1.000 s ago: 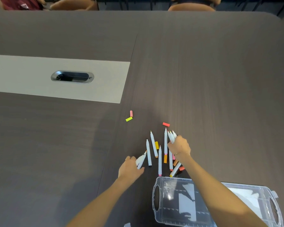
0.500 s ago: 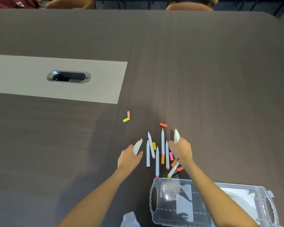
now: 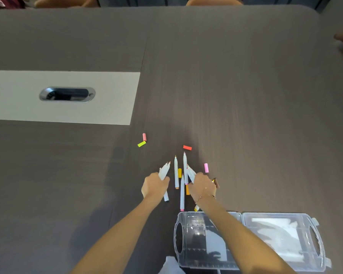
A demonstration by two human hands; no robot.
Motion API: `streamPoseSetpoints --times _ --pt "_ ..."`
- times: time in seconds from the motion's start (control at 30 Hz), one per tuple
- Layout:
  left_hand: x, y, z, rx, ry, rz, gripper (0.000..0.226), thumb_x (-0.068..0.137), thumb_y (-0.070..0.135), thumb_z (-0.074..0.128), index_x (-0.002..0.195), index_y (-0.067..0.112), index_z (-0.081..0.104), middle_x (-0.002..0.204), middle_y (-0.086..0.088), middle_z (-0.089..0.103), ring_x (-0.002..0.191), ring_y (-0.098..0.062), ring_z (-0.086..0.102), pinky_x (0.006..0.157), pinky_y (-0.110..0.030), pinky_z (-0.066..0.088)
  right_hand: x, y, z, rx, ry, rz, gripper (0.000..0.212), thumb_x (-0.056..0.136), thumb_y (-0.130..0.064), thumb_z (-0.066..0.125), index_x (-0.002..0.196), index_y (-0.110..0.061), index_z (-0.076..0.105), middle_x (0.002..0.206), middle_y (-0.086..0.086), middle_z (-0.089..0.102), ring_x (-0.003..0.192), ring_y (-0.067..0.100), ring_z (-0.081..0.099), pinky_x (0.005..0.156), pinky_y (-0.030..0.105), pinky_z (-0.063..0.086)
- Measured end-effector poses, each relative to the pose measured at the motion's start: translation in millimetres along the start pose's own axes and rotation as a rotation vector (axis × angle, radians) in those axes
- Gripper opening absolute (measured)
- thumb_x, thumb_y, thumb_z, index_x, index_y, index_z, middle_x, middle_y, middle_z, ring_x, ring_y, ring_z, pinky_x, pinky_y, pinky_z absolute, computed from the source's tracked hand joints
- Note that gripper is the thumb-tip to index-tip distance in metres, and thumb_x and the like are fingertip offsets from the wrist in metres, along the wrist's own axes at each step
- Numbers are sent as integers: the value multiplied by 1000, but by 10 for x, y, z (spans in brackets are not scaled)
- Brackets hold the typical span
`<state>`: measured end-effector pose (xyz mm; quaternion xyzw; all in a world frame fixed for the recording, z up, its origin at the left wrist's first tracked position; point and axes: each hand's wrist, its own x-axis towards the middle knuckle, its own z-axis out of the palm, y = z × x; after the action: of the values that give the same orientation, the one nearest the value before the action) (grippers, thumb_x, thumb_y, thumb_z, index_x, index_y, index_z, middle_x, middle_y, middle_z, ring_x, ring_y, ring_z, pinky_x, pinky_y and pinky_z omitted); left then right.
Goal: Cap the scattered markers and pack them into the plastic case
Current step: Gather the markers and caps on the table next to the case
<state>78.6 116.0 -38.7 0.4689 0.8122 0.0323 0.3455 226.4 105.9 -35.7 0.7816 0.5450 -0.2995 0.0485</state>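
Note:
Several white uncapped markers [image 3: 176, 173] lie on the dark table just beyond my hands. My left hand [image 3: 154, 186] is shut on a small bundle of markers whose tips point away from me. My right hand [image 3: 202, 184] grips another bundle of markers beside it. Loose caps lie around: a pink cap [image 3: 144, 137] and a yellow-green cap [image 3: 141, 143] at the far left, a red cap [image 3: 187, 147] ahead, a pink cap [image 3: 206, 167] to the right, an orange cap [image 3: 179, 172] among the markers. The clear plastic case [image 3: 281, 244] lies open near me, under my right forearm.
A white inlay panel [image 3: 107, 95] with an oval metal cable port [image 3: 67, 94] sits in the table at the left. Chairs stand past the far edge. A white scrap [image 3: 170, 265] lies at the bottom edge, left of the case.
Both hands have gathered more markers into bundles. A pink cap now lies exposed to the right of my right hand. The camera has tilted slightly.

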Motion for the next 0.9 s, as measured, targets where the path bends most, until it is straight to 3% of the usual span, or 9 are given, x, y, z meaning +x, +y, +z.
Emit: streamPoseSetpoints --times 0.1,0.27,0.33,0.43,0.63,0.73,0.9 --pt "116 -61 -31 -106 10 19 19 88 26 55 80 10 59 89 -11 61 62 -19 57 50 -26 45 36 33 -34 109 7 58 24 91 -36 54 104 -16 58 88 1 64 80 16 64 73 23 51" --pt "238 97 4 -281 -87 30 25 96 25 51 115 8 53 94 -11 63 65 -13 60 56 -20 52 136 106 -145 278 34 69 21 91 -36 50 91 -16 56 75 0 58 62 13 60 57 21 51" --pt "241 207 65 -262 -105 59 24 93 31 56 107 12 52 90 -7 62 60 -12 58 51 -20 51 200 97 -178 372 25 69 16 91 -32 49 91 -17 54 80 4 60 62 14 59 55 24 52" --pt "225 327 167 -225 -109 65 30 85 35 66 96 8 57 83 -4 59 58 -10 54 45 -17 39 309 36 -200 380 24 41 21 91 -28 48 102 -11 55 90 8 61 73 19 60 65 31 55" --pt "273 396 157 -201 -179 -8 22 83 24 67 92 8 55 78 -3 54 65 -14 54 45 -17 37 426 -205 -124 280 -90 -78 27 94 -29 52 114 -10 51 107 9 63 96 23 62 79 27 47" --pt "311 311 15 -193 -158 0 26 83 29 65 94 7 57 84 -6 57 72 -17 55 47 -18 37 448 -311 -51 266 -103 -28 29 91 -30 56 112 -11 51 101 7 63 90 20 63 73 25 50" --pt "274 86 -240 -125 -168 9 17 84 28 60 88 11 56 75 -1 55 65 -15 53 47 -22 40 468 -396 -89 349 -35 29 27 84 -34 60 98 -11 57 80 1 57 70 14 59 55 21 46"
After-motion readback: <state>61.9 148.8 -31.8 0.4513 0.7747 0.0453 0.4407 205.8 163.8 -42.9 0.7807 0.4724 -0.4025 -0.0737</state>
